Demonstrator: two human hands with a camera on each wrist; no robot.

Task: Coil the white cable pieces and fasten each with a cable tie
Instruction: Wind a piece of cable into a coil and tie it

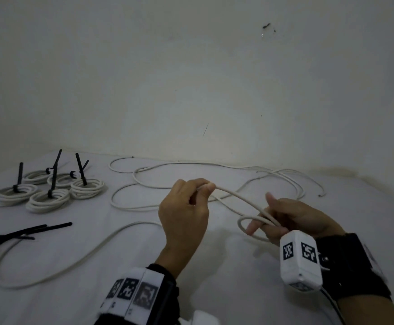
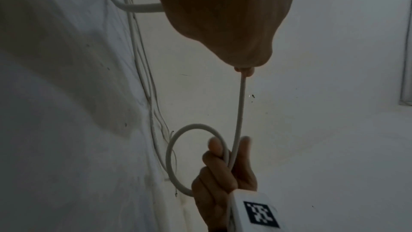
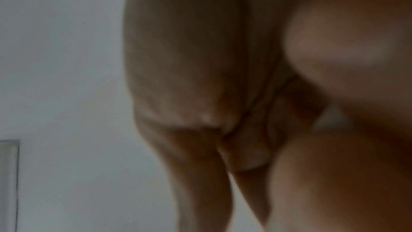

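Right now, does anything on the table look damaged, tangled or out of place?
Nothing stands out. Five tied coils sit grouped at far left, spare cable ties lie near them, loose white cable sprawls uncoiled, and both hands are forming a first loop.

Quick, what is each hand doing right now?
Left hand: pinches the thin white cable at its fingertips.
Right hand: grips the small loop of that same cable.

Five tied coils (image 1: 50,191) clustered far left on the desk (image 1: 238,289); loose cable ties (image 1: 15,234) in front of them at left edge. Loose cables (image 1: 191,174) sprawl behind both hands, along the wall (image 1: 191,78). Left hand (image 1: 184,212) left of right hand (image 1: 294,219), cable (image 1: 235,199) spanning between.
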